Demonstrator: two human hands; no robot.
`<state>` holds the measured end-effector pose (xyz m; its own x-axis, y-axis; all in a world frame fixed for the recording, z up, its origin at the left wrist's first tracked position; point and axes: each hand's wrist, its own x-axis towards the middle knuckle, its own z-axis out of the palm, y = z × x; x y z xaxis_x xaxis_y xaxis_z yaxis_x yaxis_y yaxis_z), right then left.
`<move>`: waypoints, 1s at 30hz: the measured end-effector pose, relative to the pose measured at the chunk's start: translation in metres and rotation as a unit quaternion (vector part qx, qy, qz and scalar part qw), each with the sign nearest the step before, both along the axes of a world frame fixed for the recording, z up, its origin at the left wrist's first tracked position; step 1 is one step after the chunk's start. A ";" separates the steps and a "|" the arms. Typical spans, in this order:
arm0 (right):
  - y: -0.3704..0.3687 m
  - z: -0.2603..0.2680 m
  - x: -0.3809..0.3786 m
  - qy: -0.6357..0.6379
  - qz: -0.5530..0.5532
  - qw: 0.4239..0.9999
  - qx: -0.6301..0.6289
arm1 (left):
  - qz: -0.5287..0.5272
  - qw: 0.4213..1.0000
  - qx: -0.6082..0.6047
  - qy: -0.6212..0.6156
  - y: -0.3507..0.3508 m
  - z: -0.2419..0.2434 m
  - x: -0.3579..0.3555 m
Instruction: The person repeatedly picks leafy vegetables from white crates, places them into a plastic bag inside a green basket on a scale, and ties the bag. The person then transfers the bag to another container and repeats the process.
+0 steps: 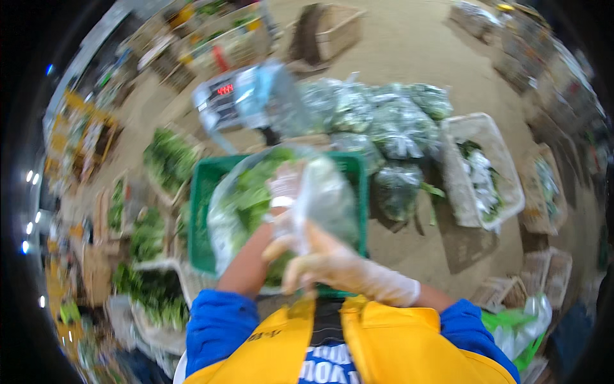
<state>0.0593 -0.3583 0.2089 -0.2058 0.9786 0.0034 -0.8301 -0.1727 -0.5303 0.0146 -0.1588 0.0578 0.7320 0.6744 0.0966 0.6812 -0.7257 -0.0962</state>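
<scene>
A clear plastic bag (331,197) full of leafy greens (249,185) stands in a green plastic crate (197,216) before me. My left hand (286,185) reaches down inside the bag's mouth and rests on the leaves; a thin pale covering shows at its wrist, and motion blur hides how its fingers are set. Across the near side comes my right hand (321,257) in an off-white glove, with the bag's gathered edge between its thumb and fingers. The two forearms cross close together over the crate's near half.
Beyond the crate is a digital scale (218,98) with a lit red display. Several bagged greens (391,115) lie to its right, beside a white crate (515,192). Loose greens (170,158) fill containers at left. An open wooden-looking crate (338,31) stands farther back.
</scene>
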 end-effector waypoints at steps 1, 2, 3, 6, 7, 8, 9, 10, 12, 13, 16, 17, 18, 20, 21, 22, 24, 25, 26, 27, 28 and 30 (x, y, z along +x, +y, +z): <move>0.000 -0.005 0.000 -0.067 0.020 0.998 0.010 | -0.014 1.000 0.009 0.010 0.007 0.005 0.012; -0.003 -0.008 -0.001 -0.081 0.041 0.996 0.006 | 0.040 0.999 0.001 0.015 0.011 0.011 0.024; -0.007 -0.012 0.001 -0.093 0.062 0.993 0.033 | 0.100 0.995 0.007 0.018 0.020 0.022 0.030; -0.025 -0.018 0.013 -0.066 -0.013 0.998 0.017 | -0.177 0.965 0.130 -0.142 0.040 0.049 0.037; -0.031 -0.020 0.018 -0.019 -0.035 0.999 0.006 | -0.223 0.956 0.144 -0.127 0.051 0.057 0.034; -0.039 -0.020 0.023 0.023 -0.049 0.999 0.009 | -0.228 0.953 0.156 -0.126 0.062 0.063 0.028; -0.046 -0.022 0.028 0.071 -0.063 0.995 0.003 | -0.206 0.965 0.136 -0.083 0.077 0.070 0.016; -0.052 -0.023 0.032 0.110 -0.073 0.991 0.007 | -0.165 0.974 0.116 -0.106 0.086 0.074 0.002; -0.063 -0.027 0.034 0.173 -0.104 0.979 0.042 | -0.079 0.992 0.084 -0.043 0.106 0.083 -0.028; -0.066 -0.028 0.033 0.193 -0.104 0.974 0.053 | -0.030 0.996 0.079 0.021 0.117 0.091 -0.040; -0.067 -0.035 0.024 0.205 -0.088 0.974 0.041 | 0.013 0.995 0.058 0.083 0.129 0.118 -0.067; -0.066 -0.038 0.022 0.210 -0.074 0.974 0.044 | 0.031 0.993 0.047 0.107 0.127 0.123 -0.070; -0.064 -0.041 0.019 0.200 -0.044 0.978 0.042 | 0.027 0.998 -0.008 0.060 0.125 0.125 -0.066; -0.062 -0.045 0.014 0.230 -0.029 0.972 0.033 | 0.067 0.946 -0.294 -0.120 0.117 0.119 -0.056; -0.063 -0.046 0.012 0.248 0.000 0.967 0.067 | 0.089 0.857 -0.414 -0.292 0.105 0.108 -0.055; -0.067 -0.046 0.010 0.212 0.016 0.976 0.049 | 0.052 0.800 -0.500 -0.329 0.101 0.100 -0.049; -0.074 -0.044 0.011 0.183 0.015 0.980 0.076 | -0.061 0.878 -0.349 -0.323 0.099 0.088 -0.036; -0.077 -0.042 0.012 0.169 -0.007 0.983 0.071 | -0.054 0.950 -0.165 -0.260 0.102 0.088 -0.033; -0.080 -0.041 0.015 0.172 -0.026 0.981 0.085 | -0.015 0.983 0.001 -0.185 0.104 0.092 -0.035; -0.082 -0.039 0.016 0.176 -0.055 0.979 0.088 | -0.080 0.988 0.124 -0.046 0.117 0.105 -0.037; -0.082 -0.038 0.021 0.160 -0.068 0.981 0.081 | -0.099 0.969 0.222 0.050 0.118 0.112 -0.037; -0.080 -0.035 0.025 0.167 -0.106 0.974 0.108 | -0.077 0.985 0.152 0.033 0.124 0.128 -0.038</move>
<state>0.0846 -0.4388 0.1737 0.0490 0.9681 0.2456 -0.9677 0.1070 -0.2285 -0.0233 -0.0351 0.1853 0.8345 0.5029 0.2253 0.5509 -0.7508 -0.3645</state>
